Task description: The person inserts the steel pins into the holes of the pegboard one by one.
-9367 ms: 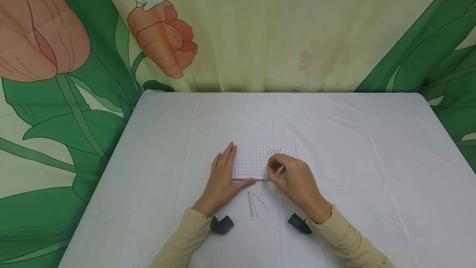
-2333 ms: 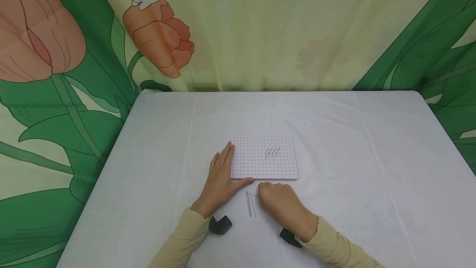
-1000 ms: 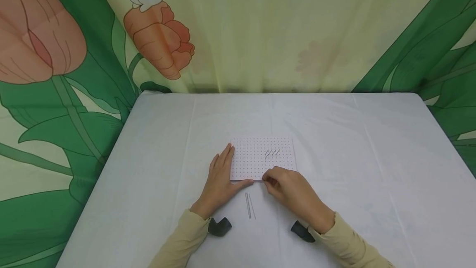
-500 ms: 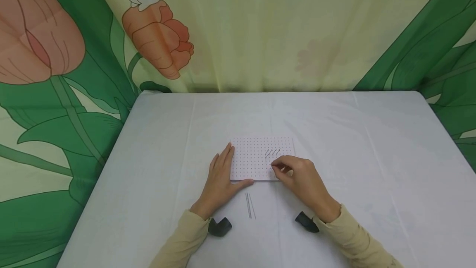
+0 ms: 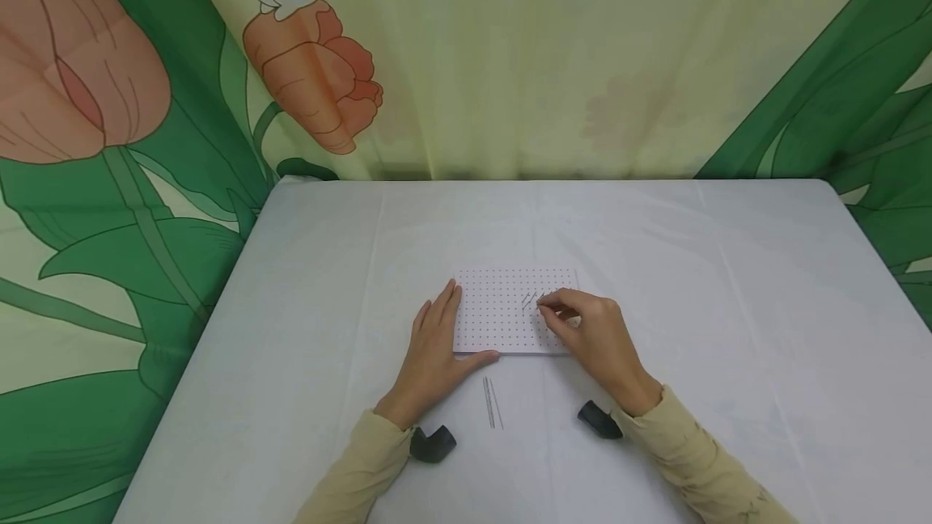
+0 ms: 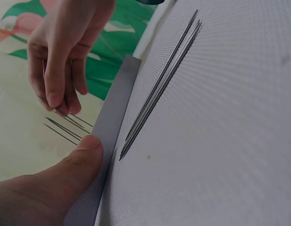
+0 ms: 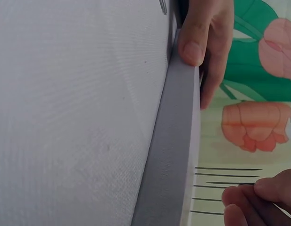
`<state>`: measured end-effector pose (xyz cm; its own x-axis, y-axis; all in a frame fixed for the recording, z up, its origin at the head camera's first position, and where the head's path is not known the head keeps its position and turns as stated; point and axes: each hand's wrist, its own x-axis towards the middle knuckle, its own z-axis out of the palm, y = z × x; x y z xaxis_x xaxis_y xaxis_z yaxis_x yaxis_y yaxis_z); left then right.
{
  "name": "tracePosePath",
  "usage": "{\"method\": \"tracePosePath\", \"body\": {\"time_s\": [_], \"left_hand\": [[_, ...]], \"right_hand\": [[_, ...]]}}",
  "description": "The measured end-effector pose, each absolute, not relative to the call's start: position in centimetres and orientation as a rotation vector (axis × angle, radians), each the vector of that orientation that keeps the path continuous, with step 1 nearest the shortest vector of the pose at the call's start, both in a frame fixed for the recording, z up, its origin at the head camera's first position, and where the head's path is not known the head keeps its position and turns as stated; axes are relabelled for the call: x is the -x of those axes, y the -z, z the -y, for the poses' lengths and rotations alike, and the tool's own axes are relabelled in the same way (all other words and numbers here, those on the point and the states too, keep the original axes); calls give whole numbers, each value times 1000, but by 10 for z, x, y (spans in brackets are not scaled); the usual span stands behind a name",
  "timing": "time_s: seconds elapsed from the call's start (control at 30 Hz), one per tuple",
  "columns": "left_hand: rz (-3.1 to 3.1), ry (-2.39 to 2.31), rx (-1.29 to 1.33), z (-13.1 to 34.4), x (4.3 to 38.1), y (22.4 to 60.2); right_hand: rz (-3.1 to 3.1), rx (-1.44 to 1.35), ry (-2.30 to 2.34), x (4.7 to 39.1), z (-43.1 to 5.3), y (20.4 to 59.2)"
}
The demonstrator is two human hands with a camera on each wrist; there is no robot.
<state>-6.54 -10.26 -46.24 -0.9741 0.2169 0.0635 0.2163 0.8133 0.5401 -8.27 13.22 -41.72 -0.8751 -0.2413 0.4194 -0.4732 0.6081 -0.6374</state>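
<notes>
A flat white board (image 5: pixel 484 310) with rows of small holes lies on the table. My left hand (image 5: pixel 432 350) holds it steady, fingers straight along its left edge and thumb (image 6: pixel 86 150) against the near edge. Over the right half of the board, my right hand (image 5: pixel 600 338) pinches a thin metal needle (image 7: pixel 225 182) between thumb and forefinger. In the right wrist view that needle's tip stands short of the board. Several needles (image 7: pixel 225 168) stand upright in the holes, beside the right fingertips. Three loose needles (image 6: pixel 162 84) lie side by side on the cloth, nearer me than the board.
White cloth (image 5: pixel 692 281) with fold creases covers the table. A curtain (image 5: pixel 546 63) printed with plants and a carrot hangs behind the far edge. Dark wrist camera pieces (image 5: pixel 433 444) show under both sleeves.
The right hand has picked up the slanted loose needle from the cloth and carried it forward over the board, then up toward the standing needles. The left hand stays in place.
</notes>
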Motion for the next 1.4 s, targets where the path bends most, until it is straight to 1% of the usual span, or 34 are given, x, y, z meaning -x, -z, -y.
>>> {"method": "tracePosePath", "body": {"time_s": [0.7,1.4], "left_hand": [[-2986,-893,-363,104,66,465],[-2997,-887,-363,104,66,464]], "right_hand": [[2590,-554,-1172,92,-129,422],[2623,-545,-1180,91,-128,424]]}}
